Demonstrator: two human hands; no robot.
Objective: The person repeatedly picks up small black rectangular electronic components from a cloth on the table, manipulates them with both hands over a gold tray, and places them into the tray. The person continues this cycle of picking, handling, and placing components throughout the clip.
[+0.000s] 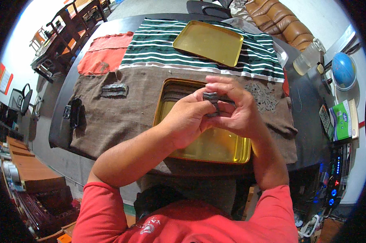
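Above a gold metal tray, my left hand and my right hand meet around a small stack of dark grey ridged pieces. Both hands are closed on the stack; my left thumb lies along its near side and my right fingers curl round the far side. My palms hide its lower part. Inside the tray, rows of similar grey pieces line the far end, partly covered by my hands. A loose heap of grey pieces lies right of the tray on the brown cloth.
A short bundle of grey strips and a black object rest on the left. Farther back are a red cloth, a green striped cloth and a gold lid. A plastic jug and globe stand right.
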